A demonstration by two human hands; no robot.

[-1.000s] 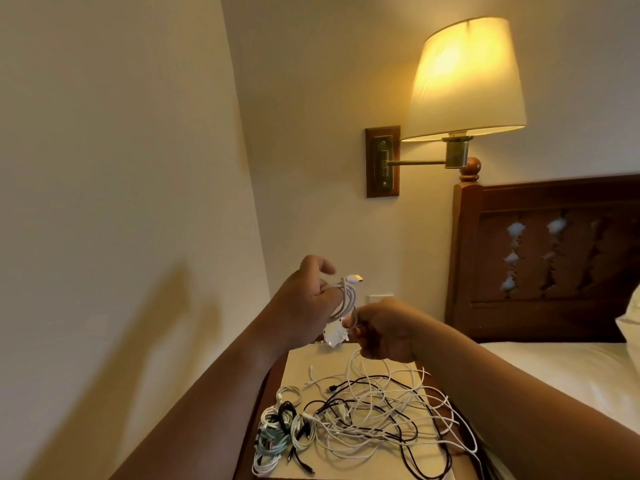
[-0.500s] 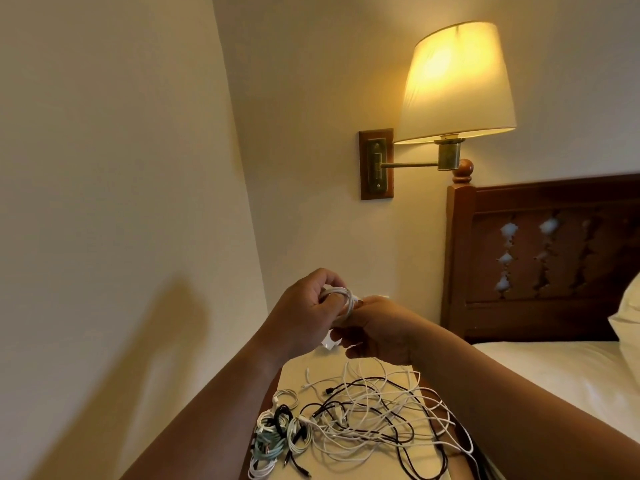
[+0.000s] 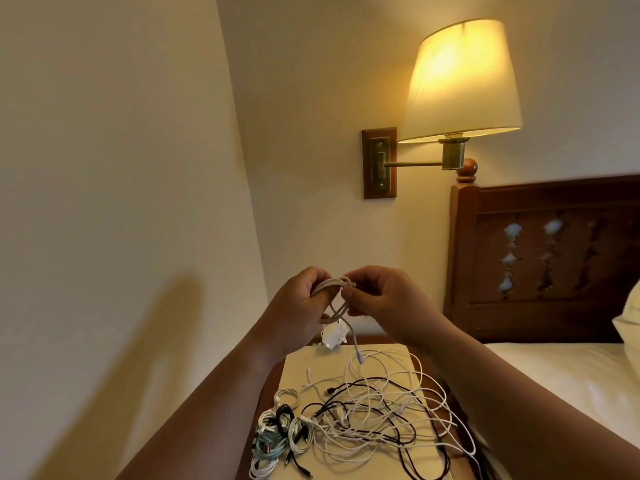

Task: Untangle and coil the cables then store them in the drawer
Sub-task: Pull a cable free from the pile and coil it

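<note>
A bedroom corner, warm under a lit wall lamp (image 3: 460, 81), with a carved wooden headboard (image 3: 540, 254) and a white-sheeted bed (image 3: 571, 375) on the right. Below sits a small wooden counter (image 3: 272, 379) covered by a cream mat (image 3: 301, 358).

Both hands are raised above the counter on one white cable (image 3: 332, 284). The left hand (image 3: 298, 306) has its grip curled through the gathered loops. The right hand (image 3: 384, 299) pinches the same loops from the other side. A white adapter block (image 3: 333, 336) hangs just under the hands, and a loose tail trails down toward the mat.

On the mat lies a tangle (image 3: 381, 417) of white and black leads, with several coiled bundles (image 3: 277, 434) at its left edge. No drawer is in view.

The step in hand looks like finishing this coil — probably winding in the tail. To do it well, hold the loops even in the left grip, feed the slack with the right without twisting, and lift the tail clear so it does not drag the tangle. Tuck the end round the loops firmly — a slack wrap would likely spring open.
</note>
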